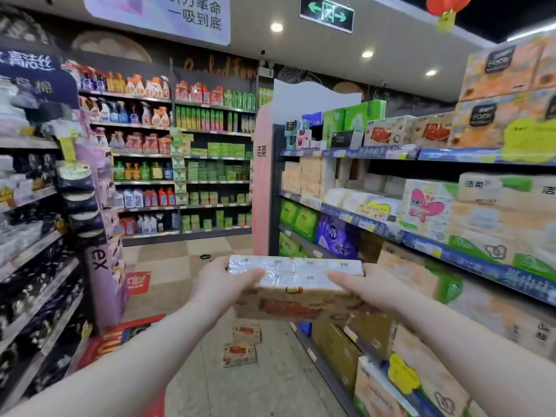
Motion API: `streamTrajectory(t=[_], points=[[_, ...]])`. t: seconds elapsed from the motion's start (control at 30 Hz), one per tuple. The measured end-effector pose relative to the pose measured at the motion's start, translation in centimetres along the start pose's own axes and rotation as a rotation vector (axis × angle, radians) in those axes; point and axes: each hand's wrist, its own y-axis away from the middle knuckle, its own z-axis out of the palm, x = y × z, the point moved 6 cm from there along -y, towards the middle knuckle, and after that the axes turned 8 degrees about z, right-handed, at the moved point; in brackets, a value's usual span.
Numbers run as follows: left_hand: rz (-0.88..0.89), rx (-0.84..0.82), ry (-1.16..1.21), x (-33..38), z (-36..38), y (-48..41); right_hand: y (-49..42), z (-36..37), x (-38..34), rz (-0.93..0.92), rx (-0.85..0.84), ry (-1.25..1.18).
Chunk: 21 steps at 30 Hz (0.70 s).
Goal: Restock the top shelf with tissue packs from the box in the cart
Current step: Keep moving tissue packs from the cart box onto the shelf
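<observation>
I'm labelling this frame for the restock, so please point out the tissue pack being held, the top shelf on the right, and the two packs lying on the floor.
tissue pack (296,284): head view, its top face.
top shelf (373,152): head view, its blue front edge.
floor packs (240,353): head view, the nearer pack's top.

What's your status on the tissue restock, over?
Left hand and right hand grip tissue pack at its ends. Pack held in aisle, not yet shelved. Two packs lying on floor ahead.
</observation>
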Motion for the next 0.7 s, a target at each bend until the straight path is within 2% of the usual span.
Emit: streamTrajectory(t=[0.3,0.47,0.7], points=[[0.111,0.023,0.000,2.9,5.8,-16.1,-15.5,-5.5,-4.2,-0.022,0.108,0.060],[0.132,0.009,-0.015,1.7,7.6,-23.9,-22.2,-6.6,-6.3,-0.005,0.156,0.088],[0.243,-0.102,0.009,1.8,11.8,-37.5,-30.0,-9.8,-9.4,0.111,0.374,0.159]])
